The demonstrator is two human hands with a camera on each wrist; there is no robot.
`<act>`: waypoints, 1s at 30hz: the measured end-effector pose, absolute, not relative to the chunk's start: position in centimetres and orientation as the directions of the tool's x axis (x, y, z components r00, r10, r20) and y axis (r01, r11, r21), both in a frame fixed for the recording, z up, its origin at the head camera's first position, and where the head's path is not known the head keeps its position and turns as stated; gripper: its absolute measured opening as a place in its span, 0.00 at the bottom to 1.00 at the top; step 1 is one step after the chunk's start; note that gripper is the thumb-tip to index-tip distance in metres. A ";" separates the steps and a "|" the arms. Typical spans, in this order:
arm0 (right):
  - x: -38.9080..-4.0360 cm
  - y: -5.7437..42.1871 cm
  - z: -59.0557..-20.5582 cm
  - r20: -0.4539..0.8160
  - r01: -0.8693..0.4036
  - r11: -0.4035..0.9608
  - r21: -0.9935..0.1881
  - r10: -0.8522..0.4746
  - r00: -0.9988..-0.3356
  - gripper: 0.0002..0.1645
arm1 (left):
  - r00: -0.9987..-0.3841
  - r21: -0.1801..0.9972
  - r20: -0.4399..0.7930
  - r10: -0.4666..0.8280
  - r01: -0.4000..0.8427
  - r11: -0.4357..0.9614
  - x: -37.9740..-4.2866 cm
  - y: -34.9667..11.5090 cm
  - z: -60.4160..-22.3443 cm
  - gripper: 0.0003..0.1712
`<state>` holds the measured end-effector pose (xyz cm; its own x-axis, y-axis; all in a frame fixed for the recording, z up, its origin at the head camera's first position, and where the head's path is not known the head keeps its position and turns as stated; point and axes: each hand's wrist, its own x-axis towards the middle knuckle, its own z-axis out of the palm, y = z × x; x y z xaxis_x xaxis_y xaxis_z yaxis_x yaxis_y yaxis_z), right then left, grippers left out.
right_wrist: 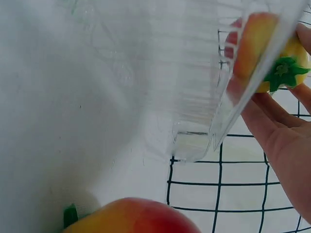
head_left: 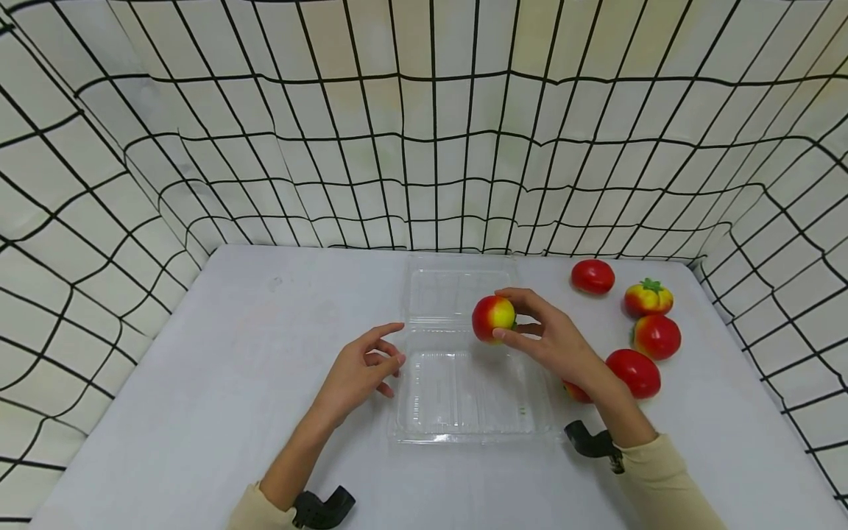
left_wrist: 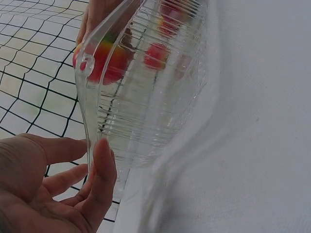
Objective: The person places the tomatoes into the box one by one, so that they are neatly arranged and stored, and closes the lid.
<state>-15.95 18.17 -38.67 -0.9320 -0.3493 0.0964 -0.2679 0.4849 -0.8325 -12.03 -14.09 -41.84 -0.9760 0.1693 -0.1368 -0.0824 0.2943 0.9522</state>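
A red-and-yellow tomato (head_left: 492, 319) with a green leafy top is gripped between the thumb and fingers of my right hand (head_left: 553, 338), above the clear plastic container (head_left: 457, 434). The container lies opened out, its lid (head_left: 457, 291) folded toward the back. In the right wrist view the tomato (right_wrist: 255, 43) shows partly through the clear wall. My left hand (head_left: 361, 375) is beside the container's left edge with loosely bent fingers and nothing held. In the left wrist view its fingertips are close to the clear rim; I cannot tell whether they touch it.
Right of the container are several more fruits: a red one (head_left: 592, 277) at the back, a yellow-and-red one with a green top (head_left: 648, 298), and red ones (head_left: 657, 337) (head_left: 634, 373) nearer. Another is partly behind my right wrist. Black wire mesh (head_left: 433, 147) surrounds the white table (head_left: 265, 324).
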 end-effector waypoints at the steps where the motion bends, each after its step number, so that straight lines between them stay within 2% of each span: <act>1: -15.9 18.0 -38.7 0.094 -0.266 0.481 -0.835 -0.351 -0.931 0.40 | -0.976 0.954 -0.138 0.170 -0.085 0.287 -12.0 -14.1 -41.8 0.33; 15: -15.6 17.2 -38.8 0.090 -0.267 0.443 -0.856 -0.382 -0.920 0.41 | -0.974 0.965 -0.146 0.174 -0.102 0.242 -12.0 -14.1 -41.7 0.33; 21: -15.5 17.1 -39.0 0.091 -0.264 0.418 -0.869 -0.390 -0.916 0.38 | -0.972 0.963 -0.150 0.178 -0.103 0.250 -12.1 -14.1 -41.7 0.34; 30: -15.3 16.5 -38.9 0.072 -0.253 0.404 -0.879 -0.413 -0.908 0.40 | -0.970 0.960 -0.161 0.182 -0.111 0.256 -12.0 -14.1 -41.7 0.33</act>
<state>-15.26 16.51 -38.94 -0.9081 -0.4125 0.0719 -0.2532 0.4041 -0.8790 -12.02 -14.09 -41.70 -0.9701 0.1817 -0.1610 -0.1114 0.2563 0.9602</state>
